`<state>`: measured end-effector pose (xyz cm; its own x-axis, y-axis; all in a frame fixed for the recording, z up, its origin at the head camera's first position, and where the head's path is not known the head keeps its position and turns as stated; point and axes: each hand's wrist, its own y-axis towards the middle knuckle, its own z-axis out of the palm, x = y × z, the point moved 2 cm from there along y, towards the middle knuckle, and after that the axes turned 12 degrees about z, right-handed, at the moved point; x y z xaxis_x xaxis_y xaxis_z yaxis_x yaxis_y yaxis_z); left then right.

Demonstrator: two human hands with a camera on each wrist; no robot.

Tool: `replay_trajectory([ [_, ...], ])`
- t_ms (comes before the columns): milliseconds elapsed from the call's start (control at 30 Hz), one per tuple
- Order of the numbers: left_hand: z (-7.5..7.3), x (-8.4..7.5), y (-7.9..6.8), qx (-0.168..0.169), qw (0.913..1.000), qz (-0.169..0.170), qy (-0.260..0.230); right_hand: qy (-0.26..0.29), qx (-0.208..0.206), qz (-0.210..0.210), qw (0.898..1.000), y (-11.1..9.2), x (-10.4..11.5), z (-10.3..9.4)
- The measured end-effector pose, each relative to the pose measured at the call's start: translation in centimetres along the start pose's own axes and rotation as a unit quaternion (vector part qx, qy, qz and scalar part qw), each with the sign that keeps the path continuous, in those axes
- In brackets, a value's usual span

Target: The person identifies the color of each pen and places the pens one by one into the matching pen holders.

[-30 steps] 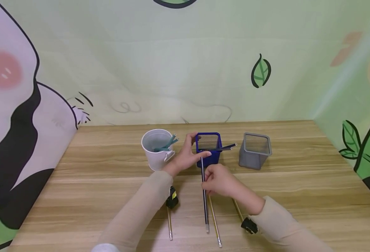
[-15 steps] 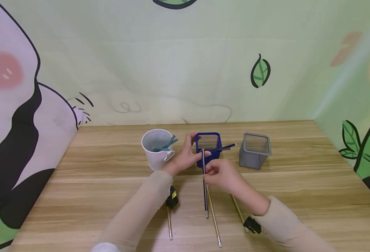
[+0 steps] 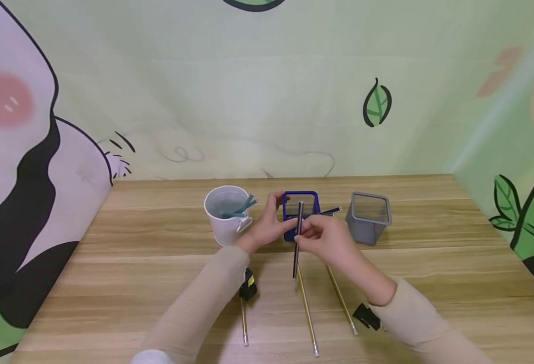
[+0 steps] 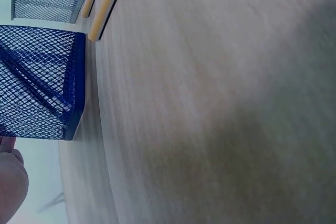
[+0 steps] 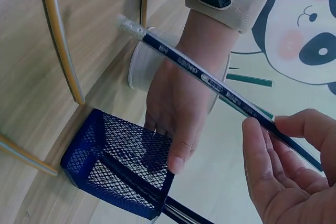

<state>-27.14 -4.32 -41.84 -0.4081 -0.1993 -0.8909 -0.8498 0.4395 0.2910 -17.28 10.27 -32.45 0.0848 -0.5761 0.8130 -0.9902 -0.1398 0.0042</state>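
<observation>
My left hand (image 3: 267, 228) holds the blue mesh pencil holder (image 3: 300, 192), thumb across its front and fingers at its left side. Dark pencils (image 3: 332, 210) lean out of the holder to the right. Just in front of it, my right hand (image 3: 328, 238) pinches a dark blue pencil (image 5: 197, 72) between thumb and fingers. The pencil's eraser end points down toward me, and its other end overlaps the holder in the head view. In the left wrist view, the holder's mesh wall (image 4: 37, 85) shows at the left edge, beside part of a hand (image 4: 11, 184).
A white bucket (image 3: 225, 233) with teal pencils (image 3: 248, 203) stands left of the holder. To the right is a grey mesh holder (image 3: 362, 233). Yellow pencils (image 3: 309, 316) lie on the wooden table (image 3: 158, 217) nearer me, with one (image 3: 245, 323) below the left wrist. A printed wall (image 3: 271, 101) rises behind.
My right hand has moved up and forward, bringing the dark blue pencil from low in front of the holder to over its front rim. The left hand has stayed on the holder.
</observation>
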Motion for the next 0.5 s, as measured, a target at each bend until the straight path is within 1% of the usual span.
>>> replay_trajectory([
  [233,0.0,-0.1,0.2,-0.007,0.9996,0.023,-0.013,0.007,-0.058,-0.007,0.998,0.2,0.5,-0.5],
  [367,0.1,-0.1,0.1,-0.008,0.9996,0.023,-0.017,0.027,-0.094,-0.020,0.995,0.2,0.8,-0.8],
  [500,0.2,0.0,0.1,-0.012,0.9991,0.035,-0.021,0.025,-0.130,-0.044,0.990,0.1,1.1,-1.2],
])
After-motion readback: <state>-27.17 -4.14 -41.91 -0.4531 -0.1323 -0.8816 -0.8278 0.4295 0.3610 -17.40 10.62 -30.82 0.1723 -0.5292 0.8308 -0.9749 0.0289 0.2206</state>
